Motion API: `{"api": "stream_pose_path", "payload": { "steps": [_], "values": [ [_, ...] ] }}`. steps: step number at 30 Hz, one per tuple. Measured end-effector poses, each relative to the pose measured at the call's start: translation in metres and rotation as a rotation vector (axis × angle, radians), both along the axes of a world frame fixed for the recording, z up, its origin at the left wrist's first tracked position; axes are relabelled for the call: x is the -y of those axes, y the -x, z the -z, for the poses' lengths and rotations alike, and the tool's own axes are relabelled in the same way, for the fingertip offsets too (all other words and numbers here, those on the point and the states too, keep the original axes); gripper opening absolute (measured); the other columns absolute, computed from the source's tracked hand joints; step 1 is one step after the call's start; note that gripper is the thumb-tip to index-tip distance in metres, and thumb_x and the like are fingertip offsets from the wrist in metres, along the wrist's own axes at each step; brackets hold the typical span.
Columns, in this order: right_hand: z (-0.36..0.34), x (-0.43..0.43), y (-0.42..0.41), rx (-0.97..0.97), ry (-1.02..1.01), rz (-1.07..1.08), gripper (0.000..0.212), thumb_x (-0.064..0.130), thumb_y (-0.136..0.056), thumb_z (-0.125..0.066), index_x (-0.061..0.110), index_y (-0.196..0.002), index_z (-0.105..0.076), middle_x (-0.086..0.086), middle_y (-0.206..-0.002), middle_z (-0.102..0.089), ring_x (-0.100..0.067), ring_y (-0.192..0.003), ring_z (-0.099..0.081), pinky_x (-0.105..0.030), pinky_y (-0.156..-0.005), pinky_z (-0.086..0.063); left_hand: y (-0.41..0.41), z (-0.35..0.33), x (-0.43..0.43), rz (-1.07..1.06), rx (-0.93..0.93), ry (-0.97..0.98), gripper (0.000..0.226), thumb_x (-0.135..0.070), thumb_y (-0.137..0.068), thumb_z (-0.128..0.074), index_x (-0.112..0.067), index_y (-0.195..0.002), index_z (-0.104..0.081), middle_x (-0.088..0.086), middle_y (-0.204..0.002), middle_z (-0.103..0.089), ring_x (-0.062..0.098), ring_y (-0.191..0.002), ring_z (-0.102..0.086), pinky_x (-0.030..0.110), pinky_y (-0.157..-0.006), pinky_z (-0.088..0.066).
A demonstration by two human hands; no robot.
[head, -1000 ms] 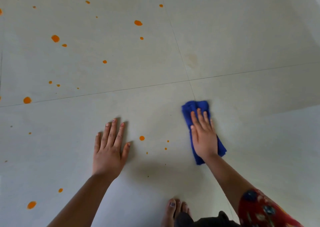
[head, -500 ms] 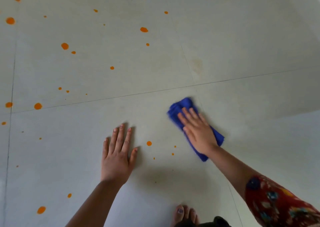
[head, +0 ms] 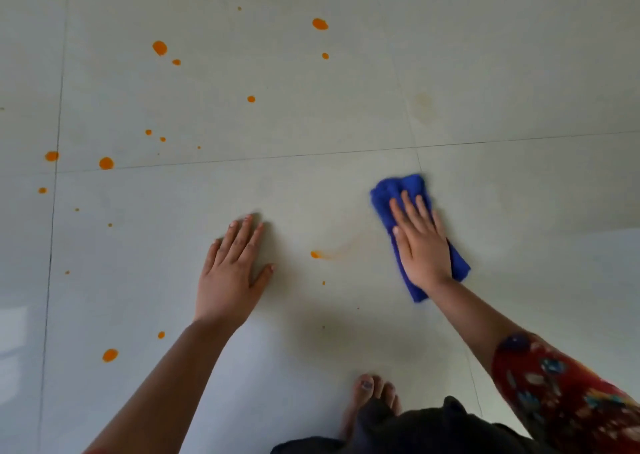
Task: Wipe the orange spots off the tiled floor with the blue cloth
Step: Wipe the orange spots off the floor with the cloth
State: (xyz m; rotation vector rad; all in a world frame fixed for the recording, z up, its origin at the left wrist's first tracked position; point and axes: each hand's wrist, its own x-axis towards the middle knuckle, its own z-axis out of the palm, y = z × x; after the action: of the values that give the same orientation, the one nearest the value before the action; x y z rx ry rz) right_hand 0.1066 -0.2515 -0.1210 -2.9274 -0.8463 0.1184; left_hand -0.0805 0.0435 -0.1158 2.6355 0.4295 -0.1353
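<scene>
- Leftmost, orange spots point(head: 159, 48) scatter over the tiled floor point(head: 519, 55), densest toward 10 o'clock.
- Left hand point(head: 230, 273) lies flat, palm down, fingers spread, holding nothing.
- Smeared orange spot point(head: 315, 254) with a faint streak sits between the hands.
- Right hand point(head: 420, 245), flat and open, presses the folded blue cloth point(head: 398, 190) at 2 o'clock from the left hand.
- Bare foot point(head: 369, 393) at 6 o'clock.

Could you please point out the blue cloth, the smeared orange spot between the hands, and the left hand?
blue cloth point(head: 398, 190): head view, upper folded end.
smeared orange spot point(head: 315, 254): head view, its solid left end.
left hand point(head: 230, 275): head view, back of hand.
</scene>
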Motion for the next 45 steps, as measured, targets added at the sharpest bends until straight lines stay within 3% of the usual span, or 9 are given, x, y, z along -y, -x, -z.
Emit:
{"api": "stream_pose_path", "payload": {
  "steps": [3, 9, 16, 23, 29, 33, 35, 41, 45],
  "values": [
    [-0.005, -0.061, -0.004, -0.011, -0.052, 0.091, 0.055, 0.035, -0.098, -0.021, 0.020, -0.150, -0.033, -0.003, -0.159, -0.027, -0.029, -0.146, -0.024, -0.051, -0.116, -0.023, 0.005, 0.004, 0.000, -0.060, 0.090, 0.050, 0.058, -0.038, -0.091, -0.034, -0.022, -0.147, -0.038, -0.005, -0.158, -0.024, 0.012, -0.147, -0.019, 0.037, -0.119, -0.020],
    [-0.003, -0.032, 0.077, -0.081, 0.111, -0.868, 0.053, 0.038, -0.102, -0.030, 0.031, -0.153, -0.017, 0.006, -0.161, -0.018, -0.020, -0.150, -0.011, -0.041, -0.120, -0.007, 0.006, 0.006, -0.003, -0.104, 0.259, 0.055, 0.046, -0.015, -0.089, -0.040, -0.015, -0.129, -0.062, 0.002, -0.143, -0.051, 0.021, -0.133, -0.047, 0.038, -0.108, -0.039],
    [-0.011, -0.061, 0.024, -0.030, -0.005, -0.260, 0.051, 0.034, -0.100, -0.028, 0.028, -0.151, -0.028, 0.002, -0.158, -0.027, -0.024, -0.147, -0.022, -0.053, -0.114, -0.026, 0.009, 0.008, -0.004, -0.076, 0.245, 0.120, 0.049, -0.014, -0.090, -0.037, -0.016, -0.134, -0.057, -0.001, -0.148, -0.045, 0.018, -0.139, -0.038, 0.038, -0.114, -0.031],
    [-0.004, -0.012, 0.069, -0.072, 0.141, -1.286, 0.050, 0.038, -0.102, -0.037, 0.034, -0.151, -0.025, 0.010, -0.159, -0.021, -0.019, -0.150, -0.011, -0.043, -0.121, -0.005, 0.011, 0.002, -0.010, -0.028, 0.213, 0.107, 0.044, -0.017, -0.093, -0.042, -0.015, -0.134, -0.057, 0.000, -0.147, -0.046, 0.017, -0.139, -0.039, 0.030, -0.114, -0.028],
    [-0.008, -0.060, 0.043, -0.020, -0.003, -0.312, 0.053, 0.036, -0.099, -0.030, 0.032, -0.151, -0.025, 0.004, -0.160, -0.024, -0.024, -0.148, -0.019, -0.054, -0.114, -0.023, 0.011, -0.001, -0.004, -0.085, 0.208, 0.103, 0.044, -0.021, -0.094, -0.040, -0.016, -0.133, -0.058, -0.002, -0.146, -0.047, 0.017, -0.138, -0.040, 0.034, -0.112, -0.033],
    [-0.002, -0.033, 0.099, -0.108, 0.092, -0.993, 0.050, 0.039, -0.101, -0.032, 0.035, -0.150, -0.027, 0.009, -0.160, -0.020, -0.022, -0.150, -0.012, -0.046, -0.120, -0.009, 0.009, -0.003, -0.004, -0.076, 0.222, 0.073, 0.043, -0.023, -0.092, -0.041, -0.011, -0.127, -0.063, 0.003, -0.140, -0.055, 0.023, -0.132, -0.048, 0.036, -0.108, -0.039],
    [-0.005, 0.008, 0.073, -0.052, 0.115, -1.002, 0.051, 0.039, -0.099, -0.034, 0.039, -0.150, -0.024, 0.011, -0.158, -0.022, -0.021, -0.148, -0.017, -0.047, -0.118, -0.012, 0.008, -0.003, -0.004, -0.076, 0.213, 0.085, 0.042, -0.023, -0.090, -0.044, -0.011, -0.126, -0.063, 0.002, -0.140, -0.054, 0.024, -0.133, -0.047, 0.035, -0.109, -0.038],
    [-0.011, -0.014, 0.001, -0.031, -0.019, 0.253, 0.060, 0.044, -0.095, -0.013, 0.031, -0.153, -0.021, 0.005, -0.161, -0.018, -0.025, -0.149, -0.016, -0.055, -0.116, -0.019, 0.006, -0.006, 0.007, -0.130, 0.159, 0.061, 0.046, -0.028, -0.088, -0.045, -0.009, -0.126, -0.061, 0.005, -0.141, -0.053, 0.024, -0.135, -0.042, 0.035, -0.110, -0.032],
    [-0.003, -0.039, 0.063, -0.051, 0.085, -0.589, 0.053, 0.037, -0.099, -0.028, 0.031, -0.152, -0.023, 0.005, -0.160, -0.022, -0.023, -0.149, -0.017, -0.046, -0.119, -0.015, 0.006, -0.011, 0.009, -0.154, 0.113, 0.051, 0.052, -0.035, -0.087, -0.038, -0.011, -0.127, -0.060, 0.005, -0.141, -0.053, 0.026, -0.134, -0.043, 0.038, -0.109, -0.034]
  ]
}}
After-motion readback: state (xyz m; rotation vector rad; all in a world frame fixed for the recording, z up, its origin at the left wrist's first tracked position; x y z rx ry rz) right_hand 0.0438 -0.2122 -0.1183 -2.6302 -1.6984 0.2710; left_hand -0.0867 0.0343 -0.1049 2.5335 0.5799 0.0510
